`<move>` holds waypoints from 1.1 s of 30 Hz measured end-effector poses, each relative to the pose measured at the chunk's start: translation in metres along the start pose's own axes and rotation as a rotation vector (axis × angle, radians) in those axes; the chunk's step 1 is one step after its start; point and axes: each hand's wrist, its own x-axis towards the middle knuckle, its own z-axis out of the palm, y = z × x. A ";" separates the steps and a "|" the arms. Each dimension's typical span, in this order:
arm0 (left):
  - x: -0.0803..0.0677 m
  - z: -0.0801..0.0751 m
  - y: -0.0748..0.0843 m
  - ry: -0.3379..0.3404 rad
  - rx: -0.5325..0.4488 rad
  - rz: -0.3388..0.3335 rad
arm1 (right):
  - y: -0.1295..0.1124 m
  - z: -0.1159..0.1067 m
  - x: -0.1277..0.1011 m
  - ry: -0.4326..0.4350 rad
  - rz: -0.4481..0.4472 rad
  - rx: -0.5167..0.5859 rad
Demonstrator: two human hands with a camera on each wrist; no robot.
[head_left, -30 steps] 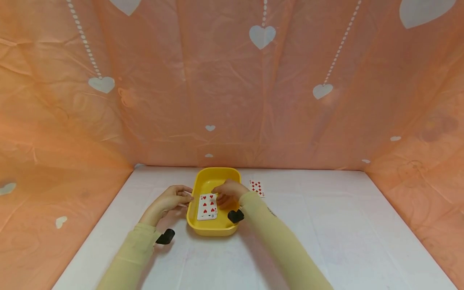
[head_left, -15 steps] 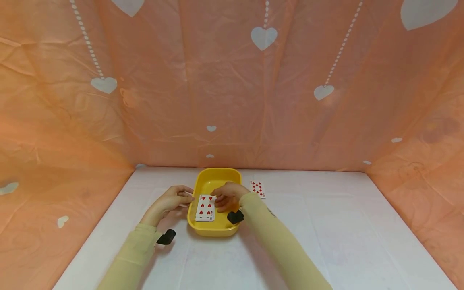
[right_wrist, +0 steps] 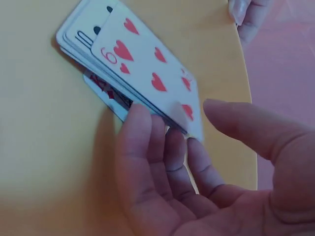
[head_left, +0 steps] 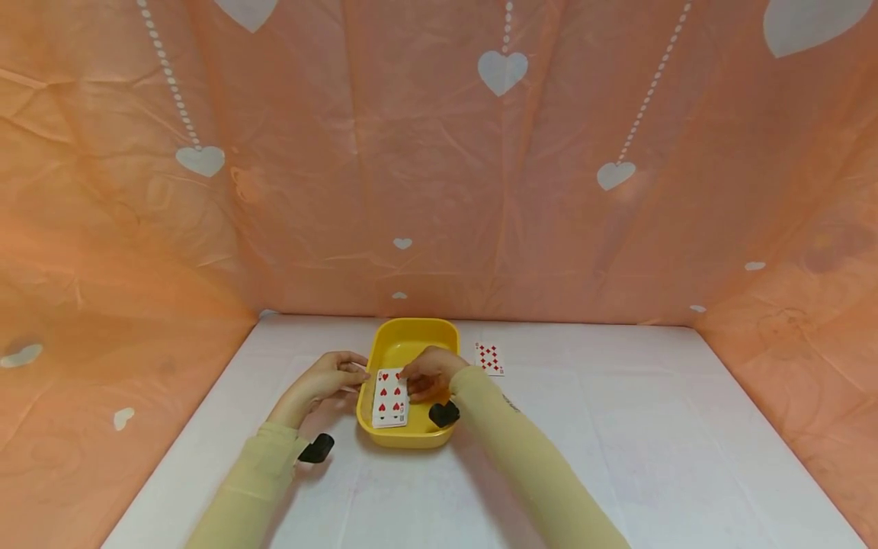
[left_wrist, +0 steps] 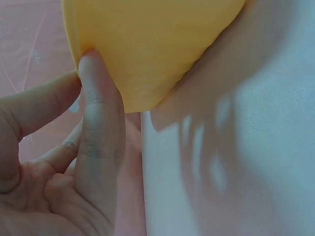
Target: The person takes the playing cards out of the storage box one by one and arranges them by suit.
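One yellow tray [head_left: 384, 347] sits on the white table [head_left: 617, 442], walled by peach heart-print cloth [head_left: 343, 191]. The left hand [head_left: 322, 379] pinches its rim. The right hand [head_left: 428, 374], fingers loosely bent, touches one card pile [head_left: 389, 396] inside. One card [head_left: 489, 358] lies beside the tray.

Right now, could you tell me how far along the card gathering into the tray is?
Mostly done: a stack topped by the nine of hearts lies inside the yellow tray. In hand: the right hand touches the stack's edge with its fingers, while the left hand steadies the rim. Left: one diamonds card lies on the table beside the tray.
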 end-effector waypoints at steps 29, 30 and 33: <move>-0.001 0.002 -0.001 0.004 -0.027 0.001 | -0.001 0.008 -0.002 0.100 -0.052 -0.069; 0.000 0.002 -0.001 0.002 -0.023 0.006 | -0.001 0.007 -0.003 0.112 -0.061 -0.070; 0.000 0.000 -0.002 -0.006 -0.031 0.022 | -0.004 0.004 -0.004 0.133 -0.090 -0.065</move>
